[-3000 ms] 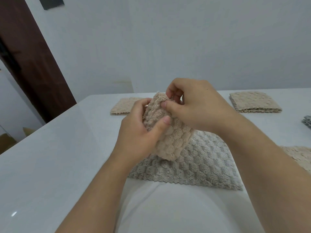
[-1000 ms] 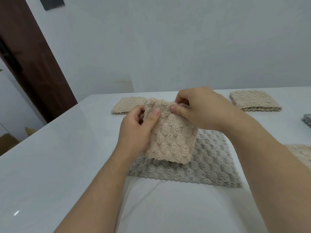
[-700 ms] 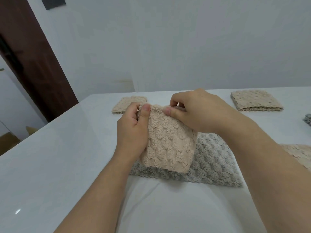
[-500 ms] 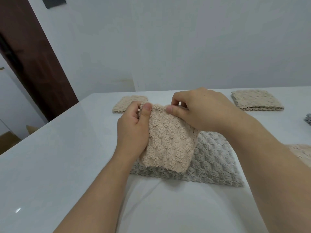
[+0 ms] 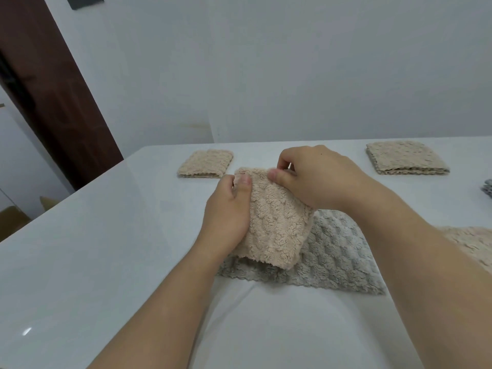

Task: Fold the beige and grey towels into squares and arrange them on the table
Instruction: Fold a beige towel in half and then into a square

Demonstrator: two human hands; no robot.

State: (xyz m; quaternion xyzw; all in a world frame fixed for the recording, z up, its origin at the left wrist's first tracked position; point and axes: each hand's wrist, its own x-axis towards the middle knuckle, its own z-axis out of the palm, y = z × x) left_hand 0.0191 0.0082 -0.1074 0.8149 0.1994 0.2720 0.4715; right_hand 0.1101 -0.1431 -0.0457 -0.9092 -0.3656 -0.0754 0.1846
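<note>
Left hand (image 5: 229, 209): you grip the folded fluffy beige towel (image 5: 277, 225) by its left edge.
Right hand (image 5: 316, 177): you pinch its top corner.
Below: flat grey textured towel (image 5: 332, 257), unfolded.
Done: far-left beige square (image 5: 205, 163) and far-right beige square (image 5: 407, 158) on the white surface (image 5: 106, 235).
Remaining, likely: place this one; fold the grey one and the spread beige towel (image 5: 474, 246) at your right.

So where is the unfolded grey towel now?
Head view: the unfolded grey towel lies flat on the table, right of centre, partly hidden behind the beige towel being held.
</note>
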